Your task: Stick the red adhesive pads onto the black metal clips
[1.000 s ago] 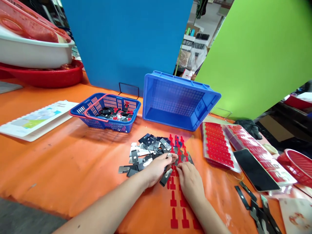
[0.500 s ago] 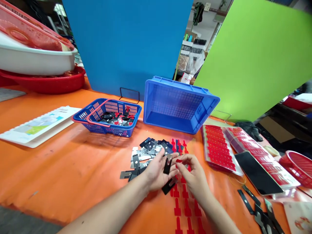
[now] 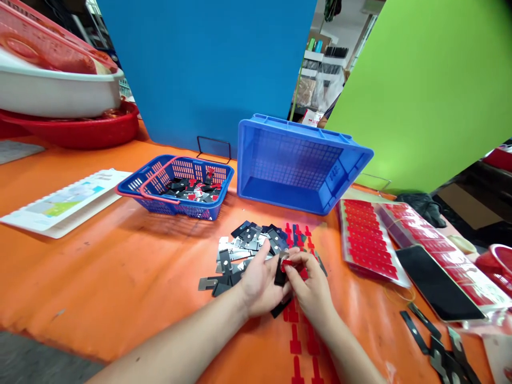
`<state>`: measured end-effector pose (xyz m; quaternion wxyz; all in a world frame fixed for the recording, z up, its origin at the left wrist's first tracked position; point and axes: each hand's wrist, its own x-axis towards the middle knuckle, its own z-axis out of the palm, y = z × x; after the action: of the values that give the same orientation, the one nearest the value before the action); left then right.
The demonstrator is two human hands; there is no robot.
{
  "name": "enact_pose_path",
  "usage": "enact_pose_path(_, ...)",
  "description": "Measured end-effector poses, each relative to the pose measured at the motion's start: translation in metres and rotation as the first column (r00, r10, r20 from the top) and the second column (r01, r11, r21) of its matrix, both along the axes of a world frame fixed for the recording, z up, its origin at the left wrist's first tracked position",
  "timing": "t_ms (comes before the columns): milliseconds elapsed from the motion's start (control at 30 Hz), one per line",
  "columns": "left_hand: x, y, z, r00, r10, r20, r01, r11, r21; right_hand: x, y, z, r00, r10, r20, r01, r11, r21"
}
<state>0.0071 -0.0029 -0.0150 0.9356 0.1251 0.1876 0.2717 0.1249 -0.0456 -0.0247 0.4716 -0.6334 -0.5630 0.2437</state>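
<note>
My left hand [image 3: 256,288] lies palm up, with a small black metal plate [image 3: 279,275] resting across its fingers. A second black plate [image 3: 281,308] shows below those fingers, partly hidden. My right hand [image 3: 314,290] pinches a small red tab [image 3: 285,263] between thumb and forefinger, over the upper part of the first plate. Whether tab and plate touch, I cannot tell. Behind my left hand is a loose pile of black and silver metal plates [image 3: 248,238]. Rows of red T-shaped pieces [image 3: 295,341] lie under and in front of my right hand.
A blue basket [image 3: 172,207] with black and red pieces stands behind on the orange table [image 3: 120,277]. Beside it, a blue crate [image 3: 280,200] rests on its side. Red sheets [image 3: 368,240], a phone [image 3: 438,282] and several dark plates [image 3: 438,352] lie right.
My right hand has moved left and brought the red tab from beside the black plate to over it. The camera view has shifted slightly.
</note>
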Motion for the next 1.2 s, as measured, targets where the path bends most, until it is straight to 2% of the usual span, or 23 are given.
enact_pose_path(133,0.003,0.001,-0.005,1.0,0.024,-0.013,-0.024,1.0,-0.008,0.004,0.0,-0.002,0.977,0.018,-0.212,-0.017,1.0,0.003)
enact_pose_path(267,0.004,0.001,-0.006,0.989,0.091,-0.119,-0.088,0.996,0.031,0.019,0.001,0.0,0.928,-0.079,-0.364,0.106,0.993,0.054)
enact_pose_path(300,0.004,0.0,-0.005,0.98,0.114,-0.166,-0.101,0.991,0.086,0.023,0.001,0.001,0.919,-0.105,-0.379,0.135,0.99,0.051)
enact_pose_path(367,0.002,0.0,-0.003,0.942,0.174,-0.288,-0.092,0.956,0.278,0.027,0.001,0.003,0.909,-0.123,-0.398,0.151,0.988,0.041)
enact_pose_path(433,0.0,0.001,0.001,0.873,0.262,-0.411,-0.028,0.869,0.495,0.028,0.001,0.004,0.909,-0.115,-0.401,0.143,0.989,0.039)
enact_pose_path(500,-0.001,0.001,0.004,0.809,0.327,-0.489,0.046,0.793,0.607,0.026,0.0,0.005,0.916,-0.106,-0.388,0.131,0.991,0.039)
enact_pose_path(533,-0.002,0.002,0.005,0.8,0.326,-0.504,0.068,0.785,0.615,0.025,0.0,0.004,0.92,-0.104,-0.377,0.127,0.991,0.038)
enact_pose_path(600,-0.002,0.001,0.006,0.831,0.266,-0.489,0.07,0.821,0.566,0.022,0.0,0.004,0.93,-0.102,-0.353,0.121,0.992,0.032)
enact_pose_path(700,-0.001,0.0,0.005,0.927,0.125,-0.353,0.049,0.894,0.445,0.021,0.0,0.003,0.937,-0.085,-0.338,0.094,0.995,0.01)
enact_pose_path(767,0.0,-0.002,0.003,0.96,0.06,-0.273,0.059,0.911,0.408,0.02,0.0,0.003,0.941,-0.07,-0.33,0.076,0.997,0.005)
enact_pose_path(967,0.001,-0.003,0.003,0.966,0.016,-0.259,0.107,0.884,0.454,0.018,-0.002,-0.002,0.974,0.011,-0.226,-0.023,0.999,-0.05)
enact_pose_path(1200,-0.003,-0.002,0.003,0.96,-0.023,-0.28,0.155,0.876,0.458,0.016,-0.004,0.0,0.995,0.045,-0.093,-0.048,0.998,-0.033)
